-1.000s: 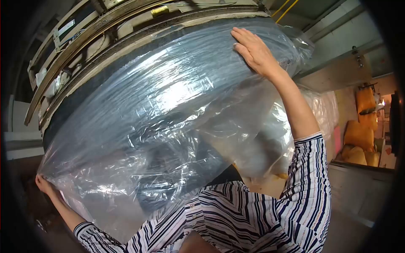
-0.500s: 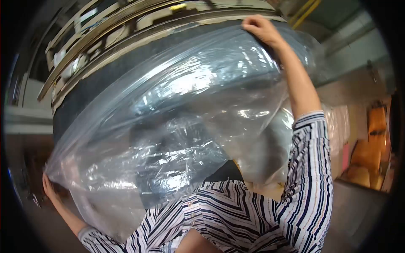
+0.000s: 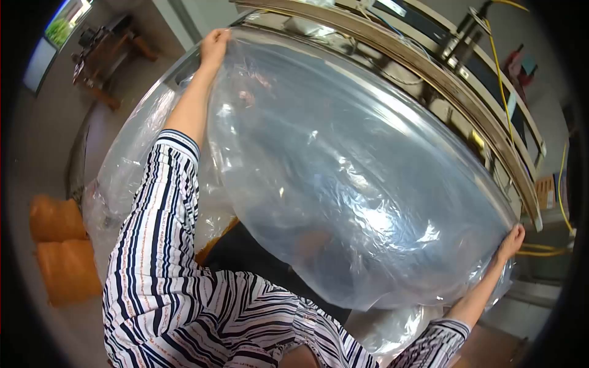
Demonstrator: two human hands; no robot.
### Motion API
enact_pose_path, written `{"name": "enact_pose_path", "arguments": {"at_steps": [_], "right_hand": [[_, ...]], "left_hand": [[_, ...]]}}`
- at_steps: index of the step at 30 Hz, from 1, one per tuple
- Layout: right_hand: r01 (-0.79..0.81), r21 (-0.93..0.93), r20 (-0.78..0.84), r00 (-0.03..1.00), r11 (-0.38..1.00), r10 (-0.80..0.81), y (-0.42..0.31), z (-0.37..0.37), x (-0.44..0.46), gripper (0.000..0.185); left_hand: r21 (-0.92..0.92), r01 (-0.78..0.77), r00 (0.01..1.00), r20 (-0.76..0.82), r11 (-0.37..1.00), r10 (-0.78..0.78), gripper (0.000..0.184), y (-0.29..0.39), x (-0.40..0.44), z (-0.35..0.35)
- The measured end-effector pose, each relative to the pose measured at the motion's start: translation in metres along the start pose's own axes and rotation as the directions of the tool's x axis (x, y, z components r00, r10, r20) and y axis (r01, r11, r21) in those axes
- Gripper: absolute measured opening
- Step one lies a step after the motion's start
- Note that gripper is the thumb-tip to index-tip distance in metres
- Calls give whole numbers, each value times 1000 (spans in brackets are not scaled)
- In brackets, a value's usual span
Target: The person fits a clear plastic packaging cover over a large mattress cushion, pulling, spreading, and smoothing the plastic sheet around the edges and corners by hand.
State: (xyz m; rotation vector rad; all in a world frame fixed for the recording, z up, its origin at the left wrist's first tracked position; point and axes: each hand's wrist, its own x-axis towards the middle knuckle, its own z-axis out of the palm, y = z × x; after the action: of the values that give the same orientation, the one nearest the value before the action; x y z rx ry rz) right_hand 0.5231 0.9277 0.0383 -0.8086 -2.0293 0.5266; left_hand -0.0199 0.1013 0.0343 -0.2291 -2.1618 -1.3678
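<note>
A wide sheet of clear plastic film stretches between my two hands over a dark surface. My left hand, closed with its fingers bent, grips the sheet's far left corner near the end of the wooden rail. At the far right, my right hand pinches the sheet's edge beside the rail's other end. The far edge is drawn taut between the hands. Toward my body the film hangs loose and wrinkled, with a bare part of the dark surface showing below it.
Behind the sheet runs a long wooden rail with a machine frame and wires. A yellow cable hangs at the right. Orange seats stand at the left, and a wooden table is at the back left. More clear film lies at my left.
My view has turned. My left hand has gone from low at the left to the far left corner, and my right hand from high up to lower right. The film's far edge is straighter.
</note>
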Motion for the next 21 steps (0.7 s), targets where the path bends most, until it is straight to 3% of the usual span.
{"name": "enact_pose_path", "arguments": {"at_steps": [2,5,12,15,21], "right_hand": [[-29,-9,32,999,1000,29,-6,-2,-3,27],[-10,17,57,998,1000,9,-2,1,13,27],[-23,-40,32,999,999,24,-1,-7,10,29],[-46,-51,33,998,998,48,-3,-10,13,32],[-62,-179,-73,996,982,50,13,-19,22,42]], "left_hand": [[-99,71,997,29,993,-68,27,6,-4,9],[26,96,994,54,995,-97,30,13,6,8],[37,57,998,22,998,-58,30,12,11,29],[79,122,985,111,989,-130,34,6,24,32],[25,82,997,-6,996,-82,20,-18,42,40]]}}
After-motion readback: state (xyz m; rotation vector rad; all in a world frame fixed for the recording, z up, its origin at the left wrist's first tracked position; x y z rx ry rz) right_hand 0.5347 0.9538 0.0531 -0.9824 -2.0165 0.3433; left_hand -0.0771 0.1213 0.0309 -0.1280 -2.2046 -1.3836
